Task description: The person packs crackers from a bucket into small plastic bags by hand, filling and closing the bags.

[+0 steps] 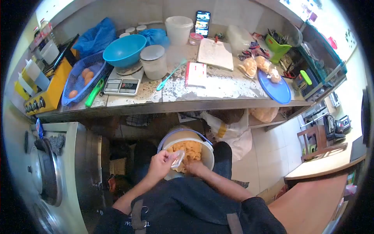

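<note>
Between my knees stands a white bucket (209, 153) with a bluish handle, holding a heap of orange-brown snack pieces (190, 147). My left hand (161, 165) is closed on a small clear plastic bag (178, 159) over the bucket's left side. I cannot make out whether anything is in the bag. My right hand (196, 168) reaches down into the bucket at the near side of the heap. Its fingers are hidden among the pieces, so their grip does not show.
Several filled clear bags (248, 67) lie by a blue lid (277, 90) on the counter ahead. A digital scale (122, 83), a blue bowl (124, 50), a basket of eggs (67, 84) and a phone (202, 24) stand there too. A white sack (237, 142) lies below.
</note>
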The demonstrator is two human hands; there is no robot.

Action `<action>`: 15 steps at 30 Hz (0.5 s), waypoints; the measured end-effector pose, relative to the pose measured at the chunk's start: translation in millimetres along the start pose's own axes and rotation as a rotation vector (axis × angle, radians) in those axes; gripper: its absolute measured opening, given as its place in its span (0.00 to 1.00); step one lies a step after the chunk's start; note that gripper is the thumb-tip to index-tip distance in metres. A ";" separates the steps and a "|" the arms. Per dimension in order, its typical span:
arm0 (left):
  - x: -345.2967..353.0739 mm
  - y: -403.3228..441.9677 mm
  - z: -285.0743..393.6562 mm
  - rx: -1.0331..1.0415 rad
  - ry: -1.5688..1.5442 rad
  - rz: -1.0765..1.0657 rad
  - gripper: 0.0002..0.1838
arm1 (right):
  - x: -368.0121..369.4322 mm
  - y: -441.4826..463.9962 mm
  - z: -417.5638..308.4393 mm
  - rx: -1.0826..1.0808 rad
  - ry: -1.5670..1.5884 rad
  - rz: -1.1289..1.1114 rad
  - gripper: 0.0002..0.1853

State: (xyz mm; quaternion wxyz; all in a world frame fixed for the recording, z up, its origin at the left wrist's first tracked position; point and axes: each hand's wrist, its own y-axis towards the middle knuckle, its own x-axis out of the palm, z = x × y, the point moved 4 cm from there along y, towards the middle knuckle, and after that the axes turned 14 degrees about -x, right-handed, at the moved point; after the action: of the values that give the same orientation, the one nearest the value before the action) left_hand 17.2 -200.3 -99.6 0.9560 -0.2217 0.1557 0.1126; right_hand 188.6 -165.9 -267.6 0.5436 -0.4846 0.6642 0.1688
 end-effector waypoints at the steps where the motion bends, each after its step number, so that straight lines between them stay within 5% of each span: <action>1: 0.8 0.8 0.7 0.001 -0.003 0.008 0.16 | 0.9 3.7 -6.9 -0.076 -0.176 0.031 0.22; 4: -2.5 -3.6 -3.9 0.039 -0.069 -0.001 0.16 | -15.3 8.1 -15.4 -0.005 -0.041 -0.126 0.21; 6: -7.2 -8.6 7.8 0.355 0.180 0.123 0.14 | -22.7 5.3 -16.0 -0.129 -0.037 -0.087 0.19; 15: 4.1 2.8 -9.5 0.100 -0.079 -0.056 0.08 | -57.3 -23.3 -17.4 -0.001 0.134 -0.015 0.17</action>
State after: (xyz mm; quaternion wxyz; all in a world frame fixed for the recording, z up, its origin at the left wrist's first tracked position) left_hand 17.8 -201.6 -110.2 0.9741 -0.1731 0.1168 0.0864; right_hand 194.7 -163.6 -203.7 0.4989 -0.5002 0.6953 0.1321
